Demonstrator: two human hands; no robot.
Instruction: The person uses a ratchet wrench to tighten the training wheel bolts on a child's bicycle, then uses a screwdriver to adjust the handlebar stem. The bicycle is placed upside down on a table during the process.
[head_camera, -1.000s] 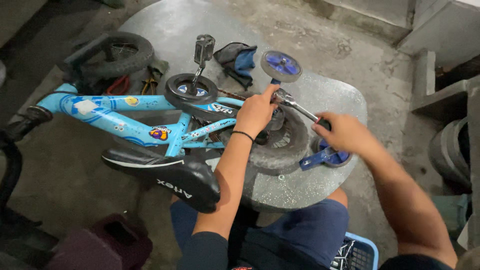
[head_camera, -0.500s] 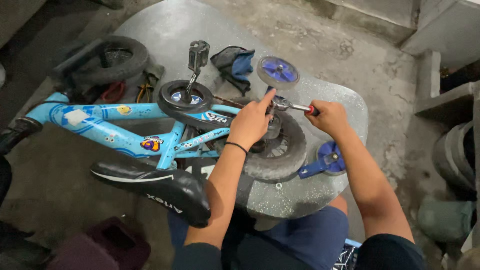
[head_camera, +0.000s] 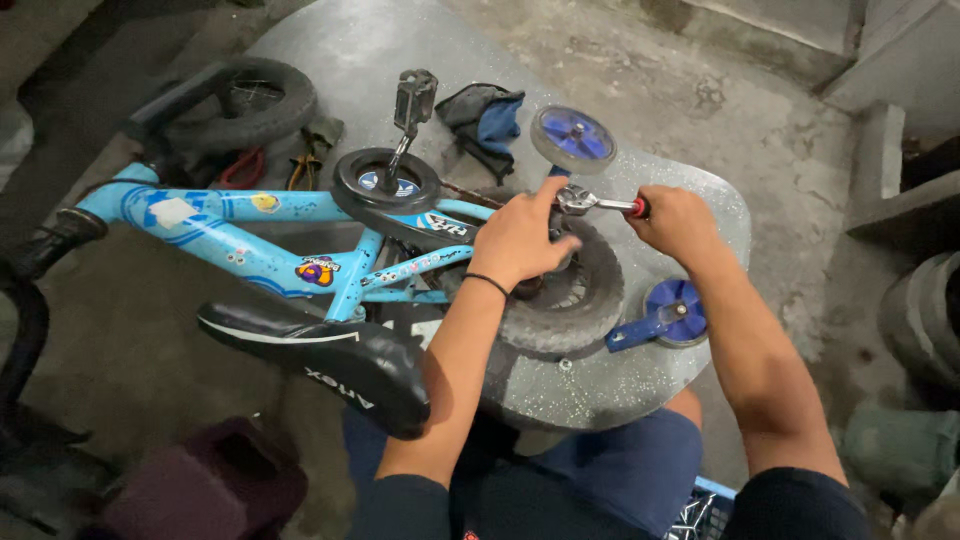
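Concrete floor, round grey table with a small blue kids' bike lying on its side across it. Right hand fist-closed around the red grip of a wrench, whose head sits at the rear wheel hub. Left hand presses on the hub, fingers loosely curled, index finger touching the wrench head. Blue training wheels on either side of the rear wheel. Black saddle overhangs the table's near edge.

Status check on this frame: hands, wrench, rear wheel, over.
Right hand shut on wrench handle. Left hand pressing at rear wheel hub. Wrench head on axle; training wheel just above.
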